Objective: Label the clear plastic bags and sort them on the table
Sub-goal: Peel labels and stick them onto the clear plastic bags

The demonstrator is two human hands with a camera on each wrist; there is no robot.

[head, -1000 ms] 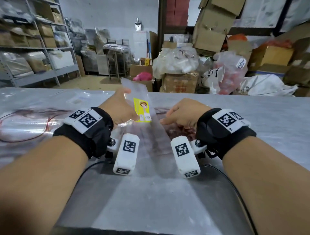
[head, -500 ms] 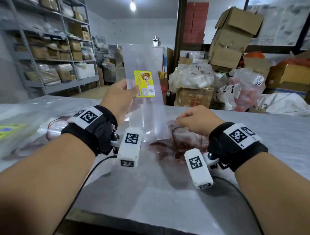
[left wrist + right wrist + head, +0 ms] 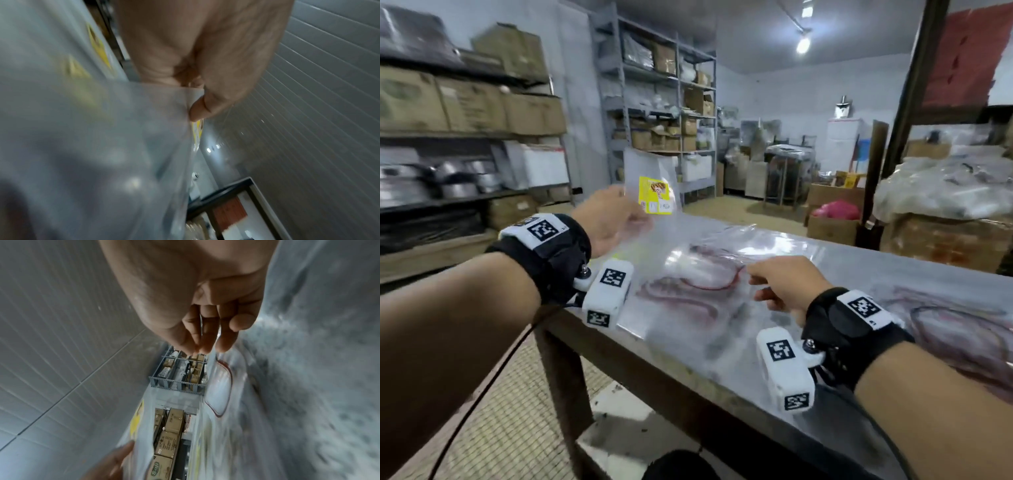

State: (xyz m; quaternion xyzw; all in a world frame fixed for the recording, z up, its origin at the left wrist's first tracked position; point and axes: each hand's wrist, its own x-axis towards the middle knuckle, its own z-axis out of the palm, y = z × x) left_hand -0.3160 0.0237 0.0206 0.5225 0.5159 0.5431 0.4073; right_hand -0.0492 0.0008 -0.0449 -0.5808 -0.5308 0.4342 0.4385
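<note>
Above grey desk (image 3: 774,370): our left hand (image 3: 613,219) pinches yellow-labelled clear plastic bag (image 3: 650,178); right hand (image 3: 787,287) pinches unlabelled clear bag (image 3: 722,260); we lower flat, avoid creasing.

Left hand (image 3: 616,219) raised, pinching; right hand (image 3: 787,287) low, fingers apparently pinched.

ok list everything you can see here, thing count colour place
labelled bag: 1, clear with a yellow label, held up over the table's left end
bags on table: several, clear, some with dark red lines, count unclear
table: 1, grey top, dark frame
shelving: at least 2 grey units with cardboard boxes, left and back
pink bundle: 1, on floor boxes, back right
wrist cameras: 2, white
hands: left hand pinches the labelled bag; right hand pinches the edge of a clear bag on the table
</note>
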